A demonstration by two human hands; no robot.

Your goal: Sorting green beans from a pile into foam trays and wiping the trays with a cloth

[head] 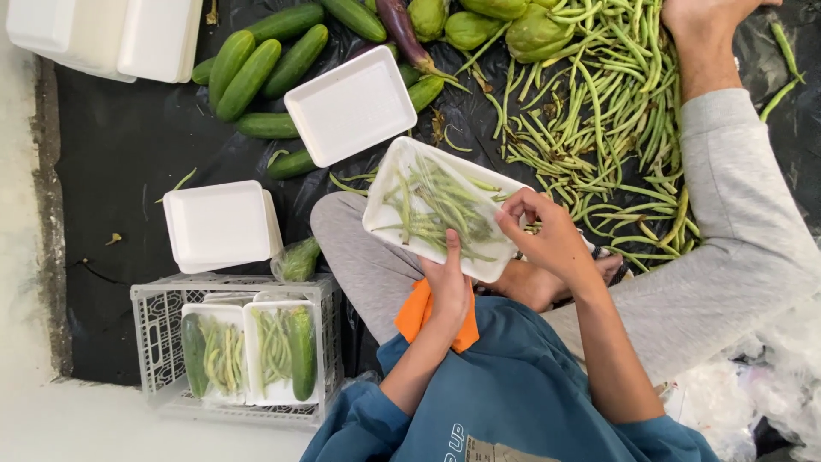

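Head view, black sheet (128, 154), pale floor (26, 257), white crate (154, 342)

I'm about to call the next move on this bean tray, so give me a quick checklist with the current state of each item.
1. Tray supported: ok. The left hand holds the white foam tray from underneath, thumb over its near edge.
2. Beans inside the tray: ok. The green beans lie within the rim.
3. Right hand placement: ok. The right hand is at the tray's right edge, fingers curled over it.
4. Wrap film on the tray: cannot tell.
5. Room in the crate: ok. The white crate holds two packed trays, with room left.
6. Spare trays: ok. An empty foam tray lies beside the cucumbers.
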